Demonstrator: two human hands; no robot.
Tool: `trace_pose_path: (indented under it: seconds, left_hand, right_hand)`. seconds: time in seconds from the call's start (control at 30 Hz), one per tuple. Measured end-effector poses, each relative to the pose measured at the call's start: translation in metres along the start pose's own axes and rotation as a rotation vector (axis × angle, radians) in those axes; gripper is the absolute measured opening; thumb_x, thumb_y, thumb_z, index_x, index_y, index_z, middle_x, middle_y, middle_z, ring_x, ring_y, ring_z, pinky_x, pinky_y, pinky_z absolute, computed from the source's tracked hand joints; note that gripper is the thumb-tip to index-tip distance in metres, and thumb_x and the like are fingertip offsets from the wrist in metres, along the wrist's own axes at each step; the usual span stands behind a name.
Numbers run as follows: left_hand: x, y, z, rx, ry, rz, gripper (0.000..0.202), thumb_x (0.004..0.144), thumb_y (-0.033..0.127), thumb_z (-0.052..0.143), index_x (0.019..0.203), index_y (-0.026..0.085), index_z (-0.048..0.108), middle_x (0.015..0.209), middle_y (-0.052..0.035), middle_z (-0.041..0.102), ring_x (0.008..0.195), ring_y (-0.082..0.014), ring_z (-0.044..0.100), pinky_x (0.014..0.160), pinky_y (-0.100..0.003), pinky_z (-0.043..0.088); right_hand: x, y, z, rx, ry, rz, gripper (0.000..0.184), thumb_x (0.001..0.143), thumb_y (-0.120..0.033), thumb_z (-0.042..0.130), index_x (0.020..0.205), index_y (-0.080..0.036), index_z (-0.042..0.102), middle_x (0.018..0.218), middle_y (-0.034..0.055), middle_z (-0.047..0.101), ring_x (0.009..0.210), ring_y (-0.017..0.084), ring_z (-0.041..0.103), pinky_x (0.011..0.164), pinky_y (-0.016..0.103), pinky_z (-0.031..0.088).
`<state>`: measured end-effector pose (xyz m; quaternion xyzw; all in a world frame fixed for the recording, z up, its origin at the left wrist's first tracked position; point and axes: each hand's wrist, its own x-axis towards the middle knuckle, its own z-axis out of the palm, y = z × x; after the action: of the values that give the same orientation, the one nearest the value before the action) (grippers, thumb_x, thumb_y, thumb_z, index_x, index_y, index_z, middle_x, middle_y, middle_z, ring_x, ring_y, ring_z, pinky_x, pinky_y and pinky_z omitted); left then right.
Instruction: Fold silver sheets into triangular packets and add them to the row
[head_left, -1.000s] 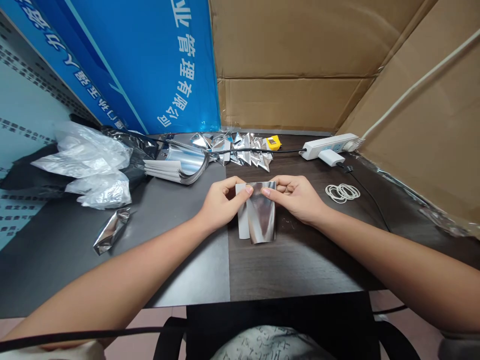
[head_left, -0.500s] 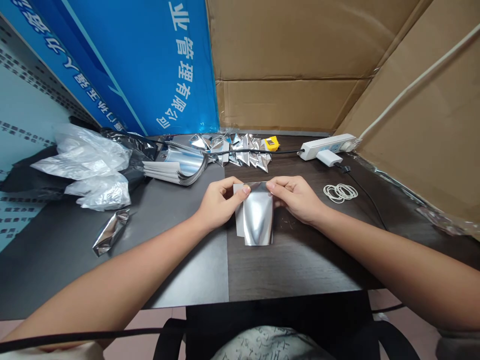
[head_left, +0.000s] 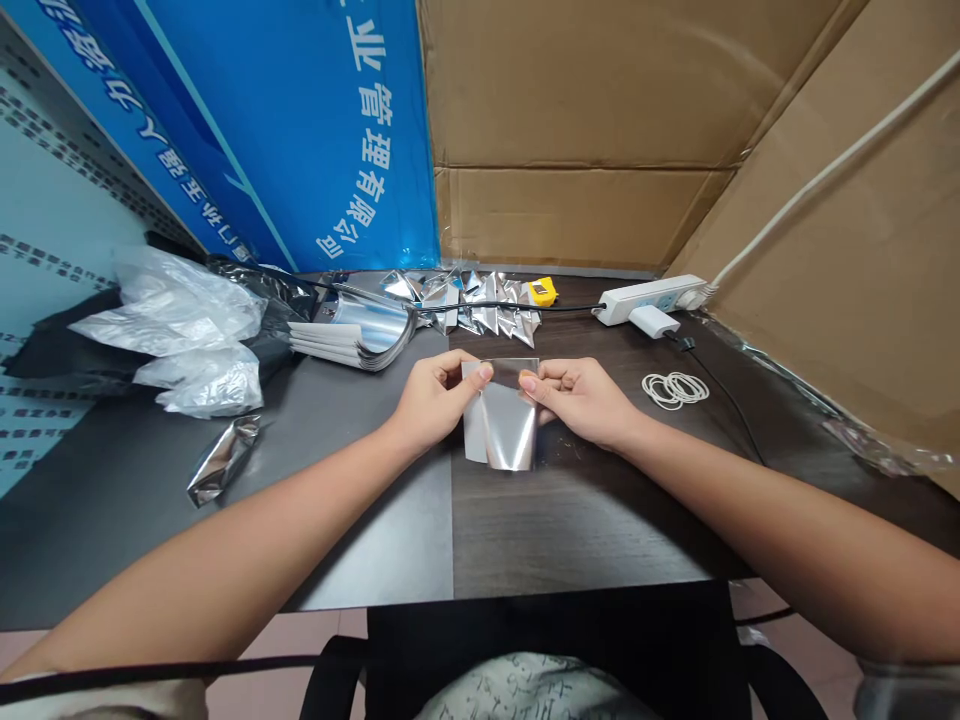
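A small silver foil pouch [head_left: 511, 435] with a pale grey strip along its left side is held over the table. My left hand [head_left: 442, 395] pinches its upper left part, thumb on the front and curled fingers behind. At the upper right, my right hand [head_left: 581, 395] grips it the same way, its thumb pressing the foil. A little of the pouch's top edge shows above both thumbs. Its back face and my fingertips behind it are hidden.
Behind lie a stack of foil sheets [head_left: 360, 335], several crumpled foil pieces [head_left: 499, 305] and a yellow tape measure [head_left: 543, 291]. A power strip [head_left: 652, 298] and white rubber bands [head_left: 675, 390] are right. Clear plastic bags [head_left: 202, 330] and a folded foil packet [head_left: 225, 460] sit left.
My right thumb has slid down from the pouch's top edge onto its front. The pouch's lower end has risen slightly, and more of its top edge shows above the thumbs.
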<state>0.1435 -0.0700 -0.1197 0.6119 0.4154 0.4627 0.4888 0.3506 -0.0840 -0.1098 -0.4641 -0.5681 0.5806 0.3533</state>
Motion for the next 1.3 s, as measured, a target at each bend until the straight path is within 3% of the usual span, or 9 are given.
trace_pose_path:
  seconds: [0.33,0.7,0.77,0.83,0.9,0.97,1.03,1.13,1.3]
  left_hand:
    - [0.009,-0.003,-0.008,0.046,0.101,0.039,0.057,0.07,0.069,0.08,0.075,0.014,0.067,0.068,-0.0017,0.064,0.062,-0.0111,0.052,0.056,-0.022,0.039]
    - [0.016,-0.007,-0.015,0.152,0.143,0.014,0.052,0.072,0.066,0.074,0.074,0.015,0.063,0.07,-0.0034,0.064,0.062,-0.0124,0.053,0.056,-0.023,0.039]
    - [0.017,-0.008,-0.017,0.21,0.14,0.008,0.048,0.075,0.062,0.071,0.075,0.015,0.064,0.07,-0.0035,0.064,0.061,-0.0126,0.053,0.056,-0.023,0.039]
    - [0.018,-0.008,-0.019,0.293,0.137,0.001,0.042,0.078,0.057,0.067,0.075,0.015,0.064,0.068,-0.0028,0.063,0.06,-0.0127,0.051,0.055,-0.024,0.036]
    - [0.018,-0.007,-0.022,0.398,0.137,-0.005,0.036,0.081,0.051,0.065,0.072,0.016,0.063,0.065,-0.0018,0.061,0.059,-0.0131,0.05,0.055,-0.024,0.033]
    - [0.018,-0.004,-0.023,0.513,0.13,-0.005,0.031,0.082,0.045,0.063,0.07,0.017,0.063,0.064,-0.0013,0.06,0.06,-0.0141,0.05,0.056,-0.025,0.031]
    - [0.017,-0.002,-0.023,0.625,0.115,0.001,0.027,0.084,0.041,0.061,0.071,0.018,0.064,0.064,-0.0011,0.06,0.06,-0.0153,0.05,0.057,-0.027,0.03]
    - [0.015,-0.001,-0.019,0.776,0.073,0.027,0.023,0.086,0.039,0.06,0.074,0.02,0.065,0.066,-0.0019,0.061,0.063,-0.0173,0.05,0.06,-0.029,0.03]
    - [0.015,-0.008,-0.014,0.991,0.032,0.056,0.02,0.09,0.035,0.06,0.08,0.019,0.066,0.081,-0.0071,0.063,0.085,-0.0254,0.056,0.078,-0.036,0.038]
  right_hand:
    - [-0.004,-0.004,0.0,0.011,-0.205,0.143,0.065,0.061,-0.069,0.086,0.076,-0.011,0.06,0.069,0.0049,0.07,0.063,0.012,0.071,0.063,0.023,0.062]
    - [-0.001,0.001,-0.003,-0.12,-0.303,0.104,0.048,0.077,-0.052,0.081,0.084,-0.014,0.053,0.073,0.0061,0.072,0.066,0.014,0.072,0.065,0.023,0.06]
    - [-0.001,0.001,-0.004,-0.157,-0.306,0.079,0.043,0.082,-0.046,0.077,0.096,-0.013,0.054,0.072,0.0041,0.071,0.064,0.013,0.071,0.065,0.023,0.059]
    - [-0.003,0.002,-0.004,-0.203,-0.262,0.031,0.054,0.086,-0.038,0.073,0.127,-0.012,0.049,0.071,0.0005,0.069,0.062,0.012,0.069,0.062,0.023,0.058]
    - [-0.004,0.002,-0.003,-0.267,-0.208,-0.029,0.082,0.089,-0.032,0.068,0.155,-0.015,0.023,0.072,-0.0026,0.068,0.059,0.012,0.067,0.059,0.023,0.054]
    - [-0.006,0.002,-0.002,-0.376,-0.19,-0.095,0.093,0.091,-0.027,0.062,0.163,-0.018,0.004,0.072,-0.004,0.068,0.059,0.011,0.064,0.06,0.022,0.051]
    - [-0.007,0.001,0.0,-0.541,-0.193,-0.165,0.082,0.091,-0.022,0.057,0.163,-0.017,0.016,0.072,-0.0042,0.068,0.058,0.01,0.06,0.062,0.021,0.047]
    - [-0.009,-0.001,0.004,-0.824,-0.222,-0.205,0.055,0.091,-0.017,0.053,0.146,-0.015,0.053,0.069,-0.0026,0.065,0.056,0.008,0.052,0.063,0.022,0.038]
    - [-0.013,-0.003,0.007,-1.124,-0.225,-0.2,0.036,0.098,-0.029,0.053,0.129,-0.023,0.068,0.089,0.0063,0.07,0.078,0.017,0.061,0.072,0.027,0.04]
